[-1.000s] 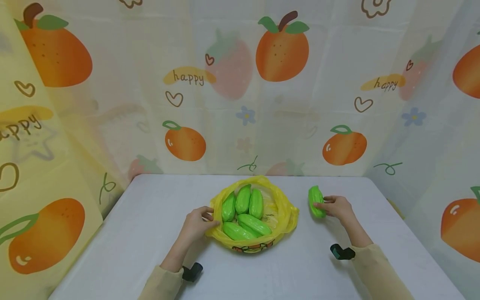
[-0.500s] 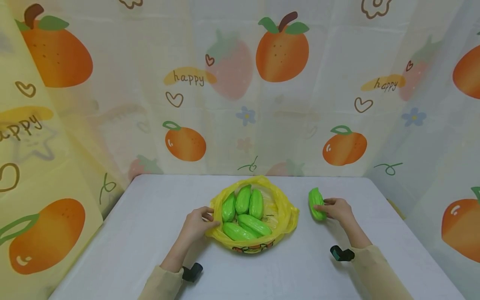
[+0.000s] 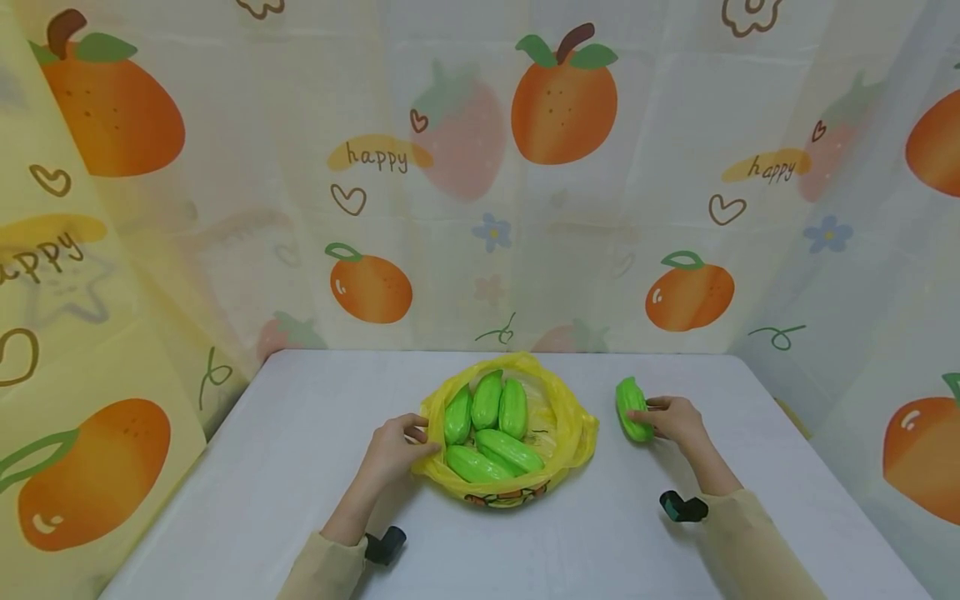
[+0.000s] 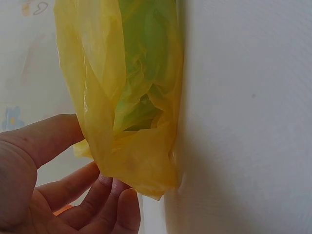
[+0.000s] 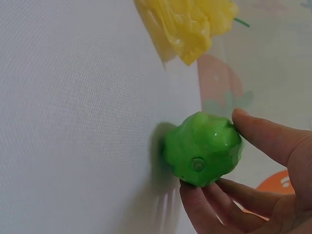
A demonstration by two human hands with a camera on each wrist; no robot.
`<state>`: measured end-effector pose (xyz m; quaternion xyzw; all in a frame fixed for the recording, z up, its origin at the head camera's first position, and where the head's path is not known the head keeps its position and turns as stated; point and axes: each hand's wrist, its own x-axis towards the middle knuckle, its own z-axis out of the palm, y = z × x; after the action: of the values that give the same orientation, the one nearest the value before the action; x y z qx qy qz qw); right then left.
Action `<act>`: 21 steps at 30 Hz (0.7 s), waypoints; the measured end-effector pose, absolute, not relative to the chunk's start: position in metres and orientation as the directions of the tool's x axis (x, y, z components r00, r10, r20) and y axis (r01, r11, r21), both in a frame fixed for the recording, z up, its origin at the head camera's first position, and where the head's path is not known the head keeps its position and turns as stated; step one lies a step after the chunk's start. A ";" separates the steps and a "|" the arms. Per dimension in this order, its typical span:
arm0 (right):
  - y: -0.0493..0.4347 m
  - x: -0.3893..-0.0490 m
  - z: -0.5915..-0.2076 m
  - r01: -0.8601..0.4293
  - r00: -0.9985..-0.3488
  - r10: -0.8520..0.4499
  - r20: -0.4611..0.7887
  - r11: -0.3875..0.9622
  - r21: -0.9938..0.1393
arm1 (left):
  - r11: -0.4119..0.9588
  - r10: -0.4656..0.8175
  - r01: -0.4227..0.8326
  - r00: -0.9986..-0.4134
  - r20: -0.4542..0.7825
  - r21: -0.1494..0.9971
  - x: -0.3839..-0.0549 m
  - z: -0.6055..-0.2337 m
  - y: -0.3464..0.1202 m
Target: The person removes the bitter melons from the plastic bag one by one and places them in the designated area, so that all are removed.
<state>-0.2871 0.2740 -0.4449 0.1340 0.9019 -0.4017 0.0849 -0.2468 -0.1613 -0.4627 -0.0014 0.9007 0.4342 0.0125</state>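
Note:
A yellow plastic bag [image 3: 577, 433] sits on the table with its mouth spread wide. Inside lie several bright green, glossy gourd-like vegetables [image 3: 513, 408], some pointing away and others slanting across the front. My left hand [image 3: 400, 446] pinches the bag's left rim; in the left wrist view the thumb is on one side of the yellow film, fingers below. To the right of the bag, my right hand [image 3: 675, 418] holds one more ridged green gourd [image 5: 202, 148] between thumb and fingers. Its stem end faces the right wrist camera. Whether it touches the table I cannot tell.
The white table [image 3: 300, 500] reaches back to a printed curtain [image 3: 600, 225] with oranges and strawberries. More curtain hangs along the left and right sides. A small black device [image 3: 386, 546] is worn at the left wrist, another black device [image 3: 683, 505] at the right.
The right hand and its gourd have shifted slightly toward the front of the table. The left hand and the bag stay where they were.

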 end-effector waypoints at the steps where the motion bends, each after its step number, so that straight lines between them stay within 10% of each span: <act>1: 0.274 -0.287 -0.445 0.308 -0.950 0.173 -0.259 0.642 -0.702 | 0.623 0.009 -0.013 -1.000 -0.023 0.782 -0.247 -0.463 -0.161; 21: 0.272 -0.286 -0.448 0.297 -0.954 0.169 -0.249 0.659 -0.691 | 0.617 0.010 -0.018 -0.999 -0.031 0.787 -0.247 -0.463 -0.161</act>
<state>-0.2861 0.2722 -0.4481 0.1284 0.9070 -0.3925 0.0818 -0.2466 -0.1612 -0.4629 -0.0020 0.8990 0.4376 0.0161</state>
